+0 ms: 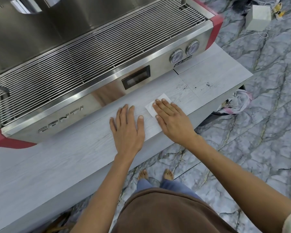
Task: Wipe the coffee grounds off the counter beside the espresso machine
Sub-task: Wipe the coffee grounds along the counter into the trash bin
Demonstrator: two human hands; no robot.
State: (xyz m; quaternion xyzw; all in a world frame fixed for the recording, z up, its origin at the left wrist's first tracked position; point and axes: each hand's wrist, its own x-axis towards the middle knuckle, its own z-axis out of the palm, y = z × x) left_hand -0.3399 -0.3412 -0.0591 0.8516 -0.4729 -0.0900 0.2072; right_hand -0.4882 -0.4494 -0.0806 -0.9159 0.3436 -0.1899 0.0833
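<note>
My right hand (170,118) lies flat on a white folded tissue (150,106), pressing it onto the pale wood-grain counter (57,165). Flat on the bare counter just left of the tissue rests my left hand (127,128), fingers spread and holding nothing. Dark coffee grounds (208,85) lie scattered on the counter to the right of the tissue, with a smaller patch of grounds (185,88) nearer the machine. The steel espresso machine (91,64) with red corners stands along the back of the counter.
The counter's right end (249,74) drops off to a marble-patterned floor. A bin with a plastic bag (233,103) stands below that end. A white box (258,17) and cables lie on the floor at the far right. My bare feet (155,174) are under the counter edge.
</note>
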